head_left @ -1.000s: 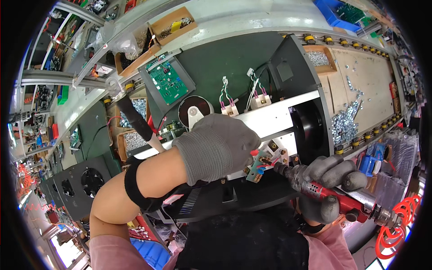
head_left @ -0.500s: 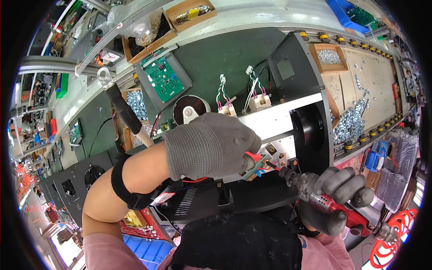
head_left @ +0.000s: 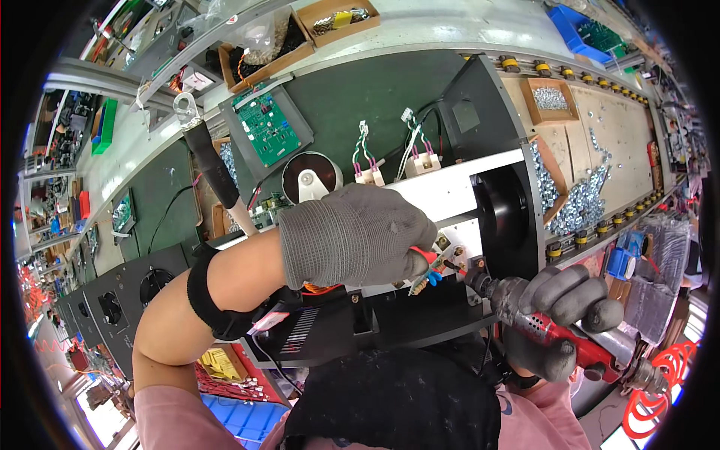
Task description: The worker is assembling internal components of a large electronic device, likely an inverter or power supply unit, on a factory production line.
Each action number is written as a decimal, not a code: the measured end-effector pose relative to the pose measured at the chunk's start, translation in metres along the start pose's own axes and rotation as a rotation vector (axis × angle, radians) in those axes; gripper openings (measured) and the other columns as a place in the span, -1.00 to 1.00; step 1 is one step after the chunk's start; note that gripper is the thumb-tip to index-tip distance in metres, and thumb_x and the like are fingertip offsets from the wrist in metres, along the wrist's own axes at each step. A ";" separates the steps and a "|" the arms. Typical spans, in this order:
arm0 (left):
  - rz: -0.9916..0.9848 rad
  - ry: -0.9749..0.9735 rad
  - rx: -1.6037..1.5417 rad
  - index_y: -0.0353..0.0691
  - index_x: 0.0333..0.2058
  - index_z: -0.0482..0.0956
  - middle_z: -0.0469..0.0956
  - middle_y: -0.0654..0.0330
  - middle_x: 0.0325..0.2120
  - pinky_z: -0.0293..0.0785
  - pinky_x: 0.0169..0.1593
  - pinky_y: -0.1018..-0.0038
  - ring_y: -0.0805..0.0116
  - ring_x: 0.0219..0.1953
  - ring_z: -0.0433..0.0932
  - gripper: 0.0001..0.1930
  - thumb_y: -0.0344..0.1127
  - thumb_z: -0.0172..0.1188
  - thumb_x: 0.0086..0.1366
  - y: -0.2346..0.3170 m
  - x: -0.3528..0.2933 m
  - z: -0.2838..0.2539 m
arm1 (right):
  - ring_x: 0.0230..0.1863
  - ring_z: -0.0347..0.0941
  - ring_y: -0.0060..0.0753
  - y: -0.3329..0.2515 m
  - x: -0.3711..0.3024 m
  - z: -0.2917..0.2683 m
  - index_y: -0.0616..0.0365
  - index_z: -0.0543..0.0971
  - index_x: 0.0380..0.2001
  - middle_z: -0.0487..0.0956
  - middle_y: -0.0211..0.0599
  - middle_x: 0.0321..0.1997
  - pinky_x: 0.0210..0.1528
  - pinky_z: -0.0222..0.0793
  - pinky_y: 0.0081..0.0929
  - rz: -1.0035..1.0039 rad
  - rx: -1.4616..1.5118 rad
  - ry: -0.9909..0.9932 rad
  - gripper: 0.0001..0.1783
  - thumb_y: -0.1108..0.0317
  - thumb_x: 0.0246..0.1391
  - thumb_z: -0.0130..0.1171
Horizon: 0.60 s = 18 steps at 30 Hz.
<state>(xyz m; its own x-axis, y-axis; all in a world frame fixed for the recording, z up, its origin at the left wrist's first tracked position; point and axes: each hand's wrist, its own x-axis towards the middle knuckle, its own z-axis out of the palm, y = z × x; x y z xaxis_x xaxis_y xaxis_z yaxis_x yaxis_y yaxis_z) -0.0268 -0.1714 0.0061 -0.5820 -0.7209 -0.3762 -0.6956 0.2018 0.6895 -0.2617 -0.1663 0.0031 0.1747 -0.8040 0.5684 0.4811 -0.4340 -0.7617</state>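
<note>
My left hand (head_left: 356, 236), in a grey knit glove, reaches over the open black metal chassis (head_left: 420, 319). Its fingers pinch at a small green circuit board (head_left: 420, 283) carrying blue parts, with a red piece (head_left: 426, 253) showing between finger and thumb. My gloved right hand (head_left: 566, 311) is wrapped round a red air screwdriver (head_left: 551, 330), pointing left. Its bit (head_left: 454, 267) reaches in beside the board, among brass-coloured screws on a pale plate; exact contact is hidden. Behind my left hand are a dark round capacitor (head_left: 311, 176) and white wire connectors (head_left: 424, 163).
A large green circuit board (head_left: 266, 127) lies on a grey plate at the back left. A thick black-sleeved cable with a metal lug (head_left: 210, 161) stands up near my left forearm. Loose metal fasteners (head_left: 581, 199) and a cardboard bin (head_left: 549, 101) lie right. A red coiled hose (head_left: 652, 401) hangs lower right.
The chassis and bench have shifted slightly left in view. The screwdriver has come a little nearer to my left fingers, and the small board looks tilted differently. Both grips stay the same.
</note>
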 end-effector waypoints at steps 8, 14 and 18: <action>-0.007 0.147 0.359 -0.15 -0.37 0.57 0.42 0.18 -0.37 0.45 -0.18 0.28 0.22 -0.21 0.49 -0.83 -0.23 0.18 0.08 0.011 -0.010 0.017 | -0.45 0.43 -0.30 -0.006 0.002 0.011 0.01 0.22 -0.27 0.35 -0.29 -0.40 -0.48 0.50 -0.35 0.081 -0.036 -0.084 -0.59 0.28 -0.01 0.28; -0.014 0.266 0.485 -0.19 -0.44 0.56 0.44 0.19 -0.39 0.45 -0.19 0.33 0.25 -0.25 0.48 -0.89 -0.32 0.15 0.05 0.015 -0.013 0.035 | -0.40 0.45 -0.24 -0.010 0.007 0.023 0.04 0.25 -0.25 0.40 -0.26 -0.38 -0.39 0.50 -0.32 0.061 -0.113 -0.317 -0.61 0.36 -0.05 0.25; -0.085 0.253 0.622 -0.19 -0.42 0.58 0.45 0.21 -0.38 0.44 -0.19 0.35 0.27 -0.24 0.48 -0.87 -0.31 0.14 0.07 0.014 -0.011 0.038 | -0.41 0.48 -0.17 -0.005 0.018 0.023 0.15 0.27 -0.20 0.47 -0.14 -0.42 -0.38 0.50 -0.34 0.020 -0.115 -0.468 -0.57 0.54 -0.14 0.22</action>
<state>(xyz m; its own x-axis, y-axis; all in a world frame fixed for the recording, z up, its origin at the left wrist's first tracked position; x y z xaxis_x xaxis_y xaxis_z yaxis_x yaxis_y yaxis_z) -0.0457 -0.1350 -0.0038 -0.4503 -0.8691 -0.2046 -0.8918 0.4265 0.1509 -0.2408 -0.1696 0.0243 0.5637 -0.5550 0.6118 0.3798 -0.4836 -0.7886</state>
